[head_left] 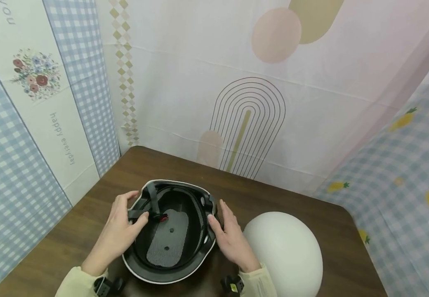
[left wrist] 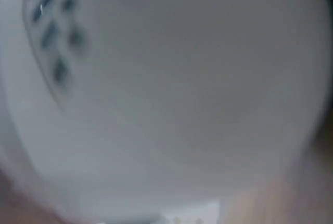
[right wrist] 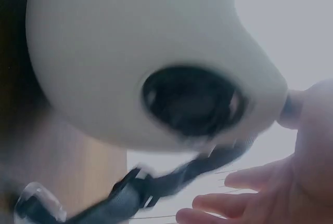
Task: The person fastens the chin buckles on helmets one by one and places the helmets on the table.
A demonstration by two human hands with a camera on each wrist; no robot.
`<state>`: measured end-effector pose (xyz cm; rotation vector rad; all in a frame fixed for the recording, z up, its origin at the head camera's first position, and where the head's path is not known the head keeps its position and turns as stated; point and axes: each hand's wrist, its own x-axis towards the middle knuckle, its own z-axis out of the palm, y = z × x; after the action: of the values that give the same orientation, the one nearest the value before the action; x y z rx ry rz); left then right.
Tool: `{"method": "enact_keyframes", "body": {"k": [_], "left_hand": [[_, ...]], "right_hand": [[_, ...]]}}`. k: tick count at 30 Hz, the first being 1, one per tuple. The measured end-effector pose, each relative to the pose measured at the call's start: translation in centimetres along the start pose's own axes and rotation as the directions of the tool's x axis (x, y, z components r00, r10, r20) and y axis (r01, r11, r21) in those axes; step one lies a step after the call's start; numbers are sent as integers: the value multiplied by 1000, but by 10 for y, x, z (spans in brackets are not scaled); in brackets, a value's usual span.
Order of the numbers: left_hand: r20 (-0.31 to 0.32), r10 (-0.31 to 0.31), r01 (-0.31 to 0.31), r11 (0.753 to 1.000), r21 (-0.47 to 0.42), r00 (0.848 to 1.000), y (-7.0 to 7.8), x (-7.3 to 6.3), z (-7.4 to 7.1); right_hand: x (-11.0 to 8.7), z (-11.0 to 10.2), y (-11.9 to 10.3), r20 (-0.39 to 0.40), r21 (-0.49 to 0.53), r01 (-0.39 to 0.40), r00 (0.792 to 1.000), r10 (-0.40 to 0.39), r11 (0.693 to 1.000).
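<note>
a dark strap (right wrist: 179, 179) extends beyond the white helmet (right wrist: 93, 68).

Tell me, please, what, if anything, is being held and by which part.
The upturned helmet is held by its rim: the left hand grips one side, while the right hand rests its thumb on the other.

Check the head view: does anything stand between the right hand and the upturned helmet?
Nothing visible does: the right hand has its thumb at the rim of the helmet. The white dome sits on that hand's other side, away from the helmet.
</note>
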<state>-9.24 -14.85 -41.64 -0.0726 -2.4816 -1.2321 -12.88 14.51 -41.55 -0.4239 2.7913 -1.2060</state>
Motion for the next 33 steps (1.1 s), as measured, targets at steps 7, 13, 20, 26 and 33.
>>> {"method": "enact_keyframes", "body": {"k": [7,13,20,26,33], "left_hand": [[-82,211,-200,972,125,974,4,4,3],[-30,192,-181,958,224,981,-1,1,6],[56,160,-169,926,338,986,0,-1,7],[62,136,-150,912,381,989,2,-2,9],[85,150,-172,877,448,985,1,-1,8]], "right_hand": [[-3,4,4,22,44,-1,1000,0,999],[-5,9,8,38,84,13,999,-17,996],[-8,14,14,89,196,-51,995,34,979],[-13,19,16,121,331,-123,989,87,935],[-19,22,18,104,324,-127,990,98,938]]}}
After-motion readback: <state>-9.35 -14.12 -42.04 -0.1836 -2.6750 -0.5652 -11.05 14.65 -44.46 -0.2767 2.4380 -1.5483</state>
